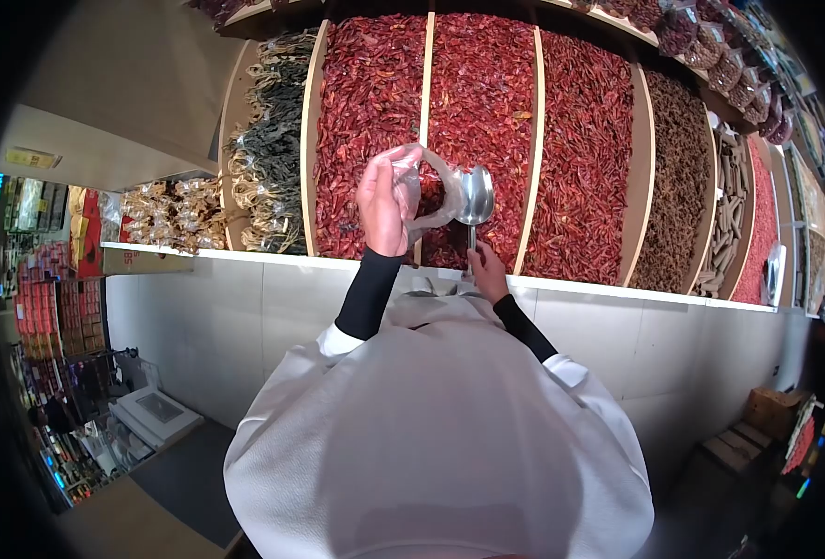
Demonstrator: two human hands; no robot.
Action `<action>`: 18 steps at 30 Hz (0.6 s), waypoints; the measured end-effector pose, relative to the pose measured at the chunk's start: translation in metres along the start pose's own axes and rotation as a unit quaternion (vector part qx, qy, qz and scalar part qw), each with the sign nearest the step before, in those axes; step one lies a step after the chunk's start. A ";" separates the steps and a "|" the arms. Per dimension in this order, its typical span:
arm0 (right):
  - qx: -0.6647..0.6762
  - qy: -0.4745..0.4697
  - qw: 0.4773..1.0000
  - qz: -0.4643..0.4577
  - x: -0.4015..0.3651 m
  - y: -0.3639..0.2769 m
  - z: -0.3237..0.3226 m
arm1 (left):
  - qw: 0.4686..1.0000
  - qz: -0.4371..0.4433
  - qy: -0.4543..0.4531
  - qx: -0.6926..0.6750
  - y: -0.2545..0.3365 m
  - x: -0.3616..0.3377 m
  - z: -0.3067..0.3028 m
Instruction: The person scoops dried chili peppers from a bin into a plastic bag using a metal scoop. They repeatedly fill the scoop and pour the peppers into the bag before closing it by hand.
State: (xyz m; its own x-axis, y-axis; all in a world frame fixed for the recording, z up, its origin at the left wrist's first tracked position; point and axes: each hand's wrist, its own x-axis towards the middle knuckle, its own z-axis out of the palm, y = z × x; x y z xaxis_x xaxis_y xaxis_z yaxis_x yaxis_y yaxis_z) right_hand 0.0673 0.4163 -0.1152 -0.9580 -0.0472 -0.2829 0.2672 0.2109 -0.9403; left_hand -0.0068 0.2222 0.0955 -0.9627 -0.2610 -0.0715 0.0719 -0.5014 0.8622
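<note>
My left hand point(383, 212) is closed on a clear plastic bag point(446, 212), whose mouth gapes toward the right. Some dark red chillies show inside or through the film. A shiny metal scoop point(477, 193) stands right at the bag's edge, its bowl away from me. The fingers of my right hand point(489, 274) are wrapped round its handle, close to the front ledge. Beneath both hands lie dried red chillies point(482, 88) in wooden-sided bins.
Thin wooden dividers point(537, 149) separate the bins. Dark brown spice pieces point(678, 177) and pale sticks point(731, 205) fill bins to the right; tied dried bundles point(272, 140) lie left. A white ledge point(608, 285) runs along the front. Packed bags point(724, 70) line the upper right.
</note>
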 end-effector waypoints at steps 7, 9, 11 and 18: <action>-0.197 0.202 0.931 -0.231 0.010 -0.080 -0.032 | 0.999 -0.026 -0.019 -0.008 -0.002 0.002 0.009; -0.084 0.135 0.968 -0.193 0.029 -0.103 -0.038 | 0.999 0.009 -0.037 -0.007 0.000 0.001 0.021; 0.101 0.010 0.990 -0.102 0.046 -0.130 -0.041 | 0.997 0.009 -0.073 0.012 0.002 0.001 0.025; 0.307 -0.244 0.915 0.094 0.069 -0.181 -0.062 | 0.986 -0.033 -0.165 0.007 0.010 0.012 0.032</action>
State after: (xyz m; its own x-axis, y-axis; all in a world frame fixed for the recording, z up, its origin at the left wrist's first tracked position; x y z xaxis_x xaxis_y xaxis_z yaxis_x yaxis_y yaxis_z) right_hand -0.0536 0.4349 0.0471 -0.7692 -0.5277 -0.3604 0.5734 -0.3209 -0.7538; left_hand -0.0261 0.2403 0.1187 -0.9978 0.0552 0.0366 0.0045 -0.4957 0.8685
